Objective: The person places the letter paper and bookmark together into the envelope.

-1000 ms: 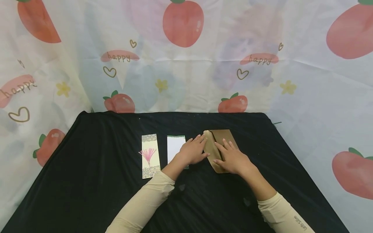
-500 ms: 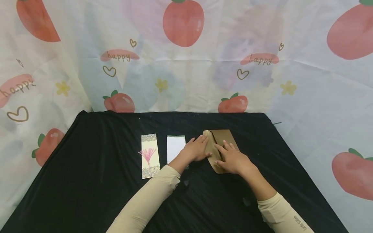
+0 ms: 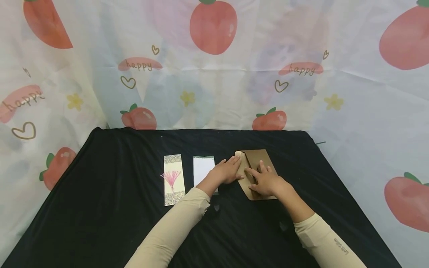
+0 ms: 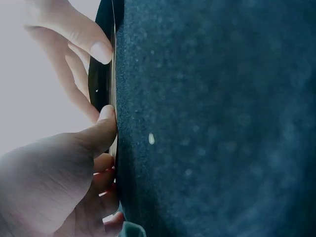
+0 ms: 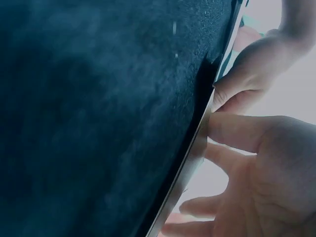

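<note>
A brown paper envelope lies on the black cloth, its lighter flap towards the left. My left hand rests flat on the flap, fingers pointing away from me. On the envelope's body, my right hand has its fingers spread and slightly bent, index finger and thumb at the dark slit beside the flap. The right wrist view shows the envelope's edge close under my right hand, thumb tip touching it. In the left wrist view, the thumb of my left hand touches the paper edge.
Left of the envelope lies a white card with green edging, partly covered by my left hand and wrist. Further left is a cream bookmark with patterned ends and a pink tassel. A fruit-printed curtain hangs behind the table.
My left hand has slid slightly right and further onto the flap. The right hand's fingers have drawn in and bent a little more. The envelope stays in place.
</note>
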The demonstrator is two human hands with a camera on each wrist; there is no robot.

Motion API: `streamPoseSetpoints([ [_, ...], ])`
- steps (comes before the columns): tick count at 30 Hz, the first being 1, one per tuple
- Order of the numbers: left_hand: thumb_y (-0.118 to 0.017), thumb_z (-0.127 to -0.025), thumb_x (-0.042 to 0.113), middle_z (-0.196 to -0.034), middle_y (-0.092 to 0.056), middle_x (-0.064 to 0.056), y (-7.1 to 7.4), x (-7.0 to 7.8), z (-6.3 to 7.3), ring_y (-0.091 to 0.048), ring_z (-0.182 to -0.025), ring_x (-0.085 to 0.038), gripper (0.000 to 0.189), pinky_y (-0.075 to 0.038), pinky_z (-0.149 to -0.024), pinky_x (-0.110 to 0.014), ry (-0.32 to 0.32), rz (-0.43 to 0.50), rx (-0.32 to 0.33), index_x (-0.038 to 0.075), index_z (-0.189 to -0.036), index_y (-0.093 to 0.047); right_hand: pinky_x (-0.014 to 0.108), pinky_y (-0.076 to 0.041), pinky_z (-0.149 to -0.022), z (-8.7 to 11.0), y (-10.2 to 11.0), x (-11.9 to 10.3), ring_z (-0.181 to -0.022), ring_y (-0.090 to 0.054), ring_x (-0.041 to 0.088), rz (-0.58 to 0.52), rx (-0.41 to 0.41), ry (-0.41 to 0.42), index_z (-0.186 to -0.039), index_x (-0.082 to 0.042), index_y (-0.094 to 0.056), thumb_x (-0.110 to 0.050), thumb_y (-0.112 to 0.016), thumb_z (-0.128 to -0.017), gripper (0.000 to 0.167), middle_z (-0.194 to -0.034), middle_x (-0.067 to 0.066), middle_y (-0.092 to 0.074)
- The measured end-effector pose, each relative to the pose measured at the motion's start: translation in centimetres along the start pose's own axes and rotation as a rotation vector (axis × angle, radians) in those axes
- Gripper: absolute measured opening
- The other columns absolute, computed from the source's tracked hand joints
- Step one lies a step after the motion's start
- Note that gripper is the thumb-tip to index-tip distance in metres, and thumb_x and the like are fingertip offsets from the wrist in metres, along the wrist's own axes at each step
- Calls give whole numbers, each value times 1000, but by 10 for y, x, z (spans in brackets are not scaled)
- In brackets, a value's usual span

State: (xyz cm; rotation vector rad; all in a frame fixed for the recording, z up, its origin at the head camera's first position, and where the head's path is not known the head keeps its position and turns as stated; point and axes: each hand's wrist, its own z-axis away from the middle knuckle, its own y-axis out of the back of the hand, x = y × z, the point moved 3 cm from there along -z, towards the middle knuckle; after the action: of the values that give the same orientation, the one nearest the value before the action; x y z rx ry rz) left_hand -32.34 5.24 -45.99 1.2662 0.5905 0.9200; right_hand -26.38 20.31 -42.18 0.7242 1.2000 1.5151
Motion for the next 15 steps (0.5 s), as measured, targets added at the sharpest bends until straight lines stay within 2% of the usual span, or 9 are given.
streamPoseSetpoints([
  [7,-45,-107,54,-172,-13,-1,3,1,1,-12,-156,-14,76,-17,-123,-36,9,-9,-5,13,-166,-20,75,-34,-103,-4,-2,1,-140,-19,68,-24,-46,-58,-161,-12,-36,-31,-61,-105,64,-160,44,-7],
  [11,-44,-107,54,-172,-13,-2,3,0,1,-12,-156,-15,77,-17,-123,-38,5,-13,-1,12,-166,-19,74,-30,-107,-5,-3,2,-140,-19,68,-44,-48,-57,-161,-11,-36,-28,-61,-105,64,-158,46,-8],
  [15,-44,-107,54,-172,-13,-2,0,-1,0,-12,-156,-16,77,-17,-123,-38,-10,-12,11,11,-166,-19,75,-34,-103,-3,-2,4,-137,-23,70,-78,-24,-73,-159,-10,-39,-33,-65,-103,65,-157,47,-9],
])
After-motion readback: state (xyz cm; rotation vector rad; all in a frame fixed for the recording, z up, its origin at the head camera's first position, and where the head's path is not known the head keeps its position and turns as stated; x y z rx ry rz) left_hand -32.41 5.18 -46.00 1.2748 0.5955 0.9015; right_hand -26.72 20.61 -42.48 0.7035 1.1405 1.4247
